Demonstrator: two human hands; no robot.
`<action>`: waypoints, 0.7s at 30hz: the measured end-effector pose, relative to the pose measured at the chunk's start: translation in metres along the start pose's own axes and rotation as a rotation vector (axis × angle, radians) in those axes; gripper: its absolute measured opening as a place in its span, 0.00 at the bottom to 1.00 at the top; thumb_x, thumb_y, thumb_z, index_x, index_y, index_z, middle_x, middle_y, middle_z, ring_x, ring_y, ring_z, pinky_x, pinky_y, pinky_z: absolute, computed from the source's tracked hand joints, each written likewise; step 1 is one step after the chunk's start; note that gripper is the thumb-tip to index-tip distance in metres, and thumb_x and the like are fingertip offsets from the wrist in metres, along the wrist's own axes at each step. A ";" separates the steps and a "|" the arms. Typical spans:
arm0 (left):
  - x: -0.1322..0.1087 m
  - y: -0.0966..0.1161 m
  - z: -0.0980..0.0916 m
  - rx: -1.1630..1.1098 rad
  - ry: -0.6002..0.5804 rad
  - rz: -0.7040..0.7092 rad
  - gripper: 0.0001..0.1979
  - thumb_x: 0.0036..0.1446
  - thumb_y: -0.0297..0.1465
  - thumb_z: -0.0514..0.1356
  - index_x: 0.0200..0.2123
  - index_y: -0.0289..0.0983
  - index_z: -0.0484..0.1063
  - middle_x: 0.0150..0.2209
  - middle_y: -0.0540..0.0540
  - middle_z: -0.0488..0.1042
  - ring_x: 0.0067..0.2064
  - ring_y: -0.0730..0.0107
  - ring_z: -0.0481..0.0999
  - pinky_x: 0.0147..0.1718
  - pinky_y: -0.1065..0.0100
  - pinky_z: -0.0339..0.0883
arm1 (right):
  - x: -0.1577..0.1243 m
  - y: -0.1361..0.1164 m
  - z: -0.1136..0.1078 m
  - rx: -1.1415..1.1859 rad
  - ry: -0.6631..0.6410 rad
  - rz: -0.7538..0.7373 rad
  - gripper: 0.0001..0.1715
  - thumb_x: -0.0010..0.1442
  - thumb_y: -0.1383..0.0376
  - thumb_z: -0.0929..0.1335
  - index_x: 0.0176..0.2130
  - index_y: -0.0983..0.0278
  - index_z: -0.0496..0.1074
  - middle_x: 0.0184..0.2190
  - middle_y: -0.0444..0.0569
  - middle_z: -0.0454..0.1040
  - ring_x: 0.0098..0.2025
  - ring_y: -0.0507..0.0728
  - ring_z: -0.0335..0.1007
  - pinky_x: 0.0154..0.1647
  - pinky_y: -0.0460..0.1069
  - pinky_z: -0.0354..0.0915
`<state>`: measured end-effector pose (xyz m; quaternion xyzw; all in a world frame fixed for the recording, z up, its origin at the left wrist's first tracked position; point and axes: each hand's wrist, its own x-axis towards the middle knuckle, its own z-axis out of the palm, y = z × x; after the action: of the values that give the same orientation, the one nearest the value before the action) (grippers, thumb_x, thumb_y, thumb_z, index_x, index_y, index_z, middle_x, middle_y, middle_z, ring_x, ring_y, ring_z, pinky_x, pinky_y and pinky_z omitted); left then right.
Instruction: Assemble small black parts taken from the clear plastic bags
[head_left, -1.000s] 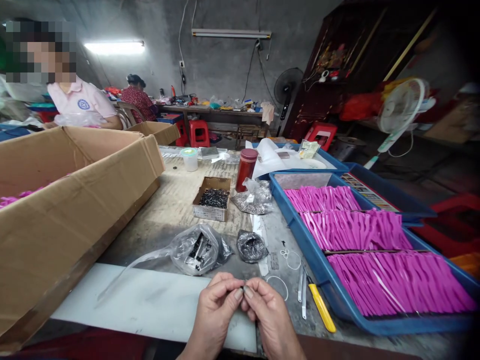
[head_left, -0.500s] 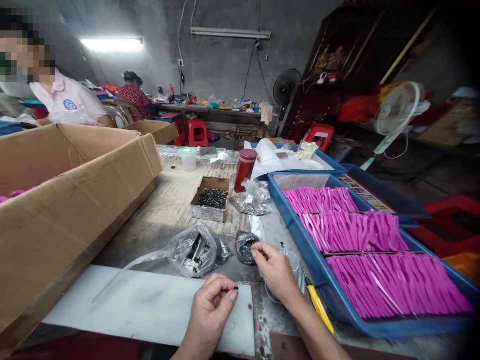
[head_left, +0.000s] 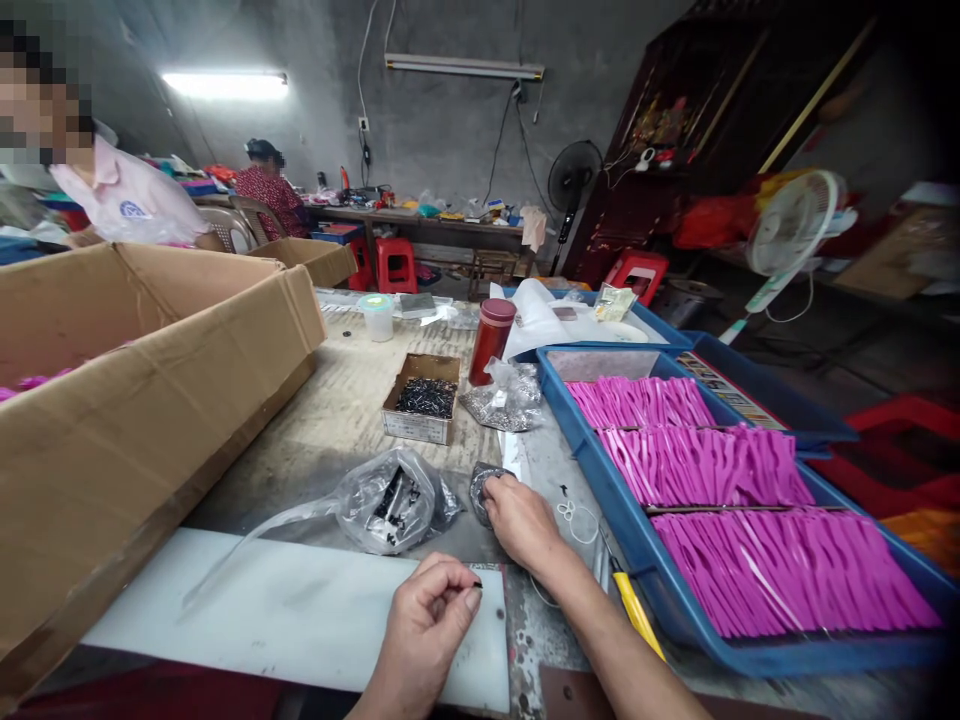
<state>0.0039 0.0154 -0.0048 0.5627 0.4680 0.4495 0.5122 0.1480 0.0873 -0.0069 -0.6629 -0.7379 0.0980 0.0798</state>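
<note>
Since the earlier frame, my right hand (head_left: 523, 515) has reached further over the dark bag (head_left: 478, 488), while my left hand (head_left: 435, 605) has barely shifted. I'd judge the work partway: pink strips (head_left: 787, 570) stand in rows in the blue tray (head_left: 810, 655), though whether they are finished I can't say; the black piece (head_left: 478, 585) is pinched in my left fingertips above the white sheet (head_left: 262, 610), nothing visibly joined to it. My right fingers are hidden at the bag's mouth, so I can't see whether they grip anything. Around them on the counter (head_left: 337, 400), the cardboard box (head_left: 165, 380) walls off my left side; the clear bag (head_left: 360, 510) sits just left of the dark one, the small carton (head_left: 416, 427) and red jar (head_left: 491, 345) beyond, and my right forearm passes near the yellow handle (head_left: 636, 612).
</note>
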 end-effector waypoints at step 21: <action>-0.002 0.002 -0.001 -0.038 0.007 -0.049 0.07 0.43 0.32 0.58 0.20 0.34 0.69 0.23 0.50 0.62 0.25 0.72 0.62 0.24 0.74 0.56 | -0.010 0.008 -0.003 0.118 0.102 -0.061 0.11 0.55 0.71 0.56 0.29 0.64 0.64 0.27 0.47 0.70 0.31 0.53 0.65 0.31 0.45 0.55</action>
<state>0.0025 0.0136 -0.0030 0.5397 0.4747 0.4476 0.5321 0.1578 0.0787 -0.0063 -0.6386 -0.7456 0.1050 0.1588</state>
